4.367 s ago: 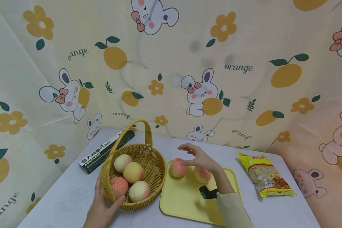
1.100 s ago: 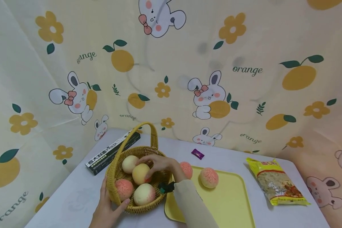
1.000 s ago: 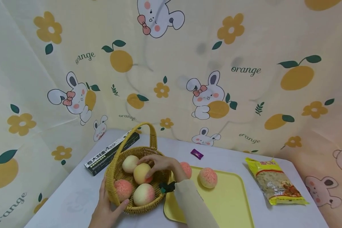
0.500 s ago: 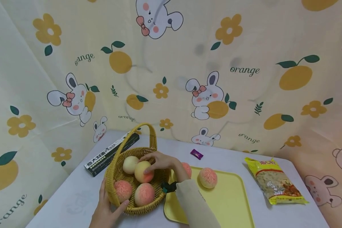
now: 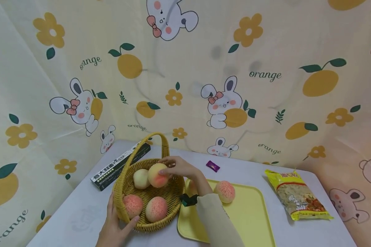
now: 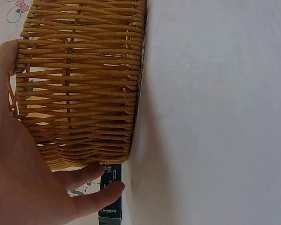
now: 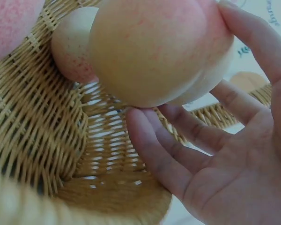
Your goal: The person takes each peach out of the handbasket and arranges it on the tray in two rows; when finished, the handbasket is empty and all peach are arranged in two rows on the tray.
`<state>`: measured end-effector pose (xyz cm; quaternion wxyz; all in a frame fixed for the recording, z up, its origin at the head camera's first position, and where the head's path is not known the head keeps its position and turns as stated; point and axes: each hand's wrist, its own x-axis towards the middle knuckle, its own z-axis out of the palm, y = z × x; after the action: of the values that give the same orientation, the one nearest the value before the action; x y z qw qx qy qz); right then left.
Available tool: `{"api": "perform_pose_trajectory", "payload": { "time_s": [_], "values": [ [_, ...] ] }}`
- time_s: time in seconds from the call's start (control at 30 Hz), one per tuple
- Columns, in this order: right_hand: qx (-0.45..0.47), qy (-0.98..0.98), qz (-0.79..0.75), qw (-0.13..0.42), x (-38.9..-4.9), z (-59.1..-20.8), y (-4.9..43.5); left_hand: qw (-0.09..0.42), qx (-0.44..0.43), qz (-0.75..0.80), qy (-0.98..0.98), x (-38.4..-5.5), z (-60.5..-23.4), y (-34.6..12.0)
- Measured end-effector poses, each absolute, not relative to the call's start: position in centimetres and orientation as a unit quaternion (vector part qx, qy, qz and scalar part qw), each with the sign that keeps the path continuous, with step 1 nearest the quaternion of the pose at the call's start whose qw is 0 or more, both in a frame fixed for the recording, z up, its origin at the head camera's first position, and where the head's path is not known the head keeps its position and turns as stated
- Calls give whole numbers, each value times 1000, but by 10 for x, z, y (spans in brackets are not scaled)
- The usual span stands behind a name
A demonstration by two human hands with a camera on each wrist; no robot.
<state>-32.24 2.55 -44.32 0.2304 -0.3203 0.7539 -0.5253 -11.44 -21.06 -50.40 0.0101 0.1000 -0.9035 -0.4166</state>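
My right hand (image 5: 183,168) grips a yellow peach with a pink blush (image 5: 158,175), thumb on one side and fingertips on the other, raised inside the wicker basket (image 5: 173,206). In the right wrist view this peach (image 7: 154,51) fills the space above the fingers. A pale peach (image 5: 141,178) lies just left of it in the basket. Two pinker peaches, one at the front left (image 5: 133,206) and one at the front middle (image 5: 156,209), rest there too. My left hand (image 5: 114,224) holds the basket's left side, thumb over the rim, fingers along the outer wall (image 6: 79,93).
A yellow tray (image 5: 241,219) stands right of the basket, with a pink peach (image 5: 225,191) and another (image 5: 191,187) partly behind my right wrist. A purple wrapped candy (image 5: 213,166) lies behind it. Further out are a pasta box (image 5: 120,166) and a yellow food bag (image 5: 296,195).
My right hand has come from over the tray into the basket, gripped the yellow peach and raised it up and right. The front middle peach has rolled, turning its pink side up.
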Motion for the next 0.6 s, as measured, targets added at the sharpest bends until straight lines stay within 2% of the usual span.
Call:
{"api": "perform_pose_trajectory", "payload": {
  "time_s": [0.3, 0.6],
  "values": [
    [-287, 743, -570, 202, -321, -435, 67, 20, 92, -416, -905, -115, -502, -209],
    [-243, 756, -589, 147, -314, -432, 134, -2, 105, -410, -906, -114, -500, -208]
  ]
}}
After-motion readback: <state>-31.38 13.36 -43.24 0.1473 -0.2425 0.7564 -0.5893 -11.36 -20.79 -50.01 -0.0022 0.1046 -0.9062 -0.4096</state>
